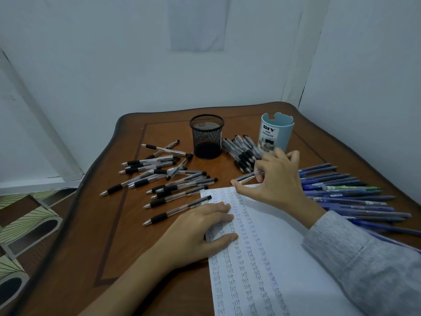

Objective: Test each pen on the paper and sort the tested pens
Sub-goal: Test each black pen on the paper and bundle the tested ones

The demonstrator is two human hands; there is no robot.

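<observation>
DESK PEN CHECK: Your right hand [278, 179] pinches a clear-barrel pen [247, 176] w/ a black rubber grip. It sits just off the far edge of the paper [284, 258], at 12 o'clock from the sheet's middle. Fingers curl round the pen's back half & the thumb reaches out under the tip end. Your left hand [200, 226] lies flat w/ fingers straight, pressing the sheet's 9 o'clock edge; it grips nothing. Columns of "test" cover much of the page.

Handling, as a judgement: the pen looks like light, stiff plastic. The barrel is smooth & prob. slippery, so the rubber grip near the tip is the spot to take before you write. It needs little force; the tip is the fragile bit. The paper is thin & apt to slide or crease, so a flat hand on it helps.

Around you on the wooden table [109, 247]: a loose pile of like pens [164, 179] at 10 o'clock & a tighter bundle [241, 153] at 12, btwn the black mesh cup [206, 135] & the blue desk organizer [276, 133]. Blue pens [346, 192] fan out at 3 o'clock. You can't tell which heap holds the tested ones.
</observation>
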